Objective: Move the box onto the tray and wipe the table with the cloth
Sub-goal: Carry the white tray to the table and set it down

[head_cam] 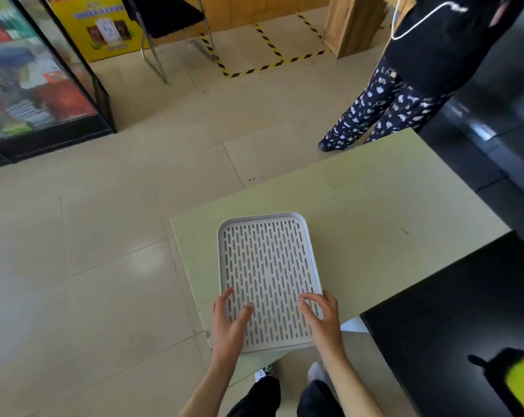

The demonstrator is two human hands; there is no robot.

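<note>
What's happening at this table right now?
A person has both hands on a white slotted tray at the near corner of a pale green table. The left hand holds its near left edge and the right hand its near right edge, fingers lying on the top surface. The tray holds nothing. No box or cloth is in view. Another person stands beyond the table's far end.

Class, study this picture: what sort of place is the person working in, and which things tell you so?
Probably a small shop or canteen. A glass-fronted display cabinet holds packaged goods, a yellow advertising poster leans on the wall, and a white slotted plastic tray lies on a pale green table.
</note>
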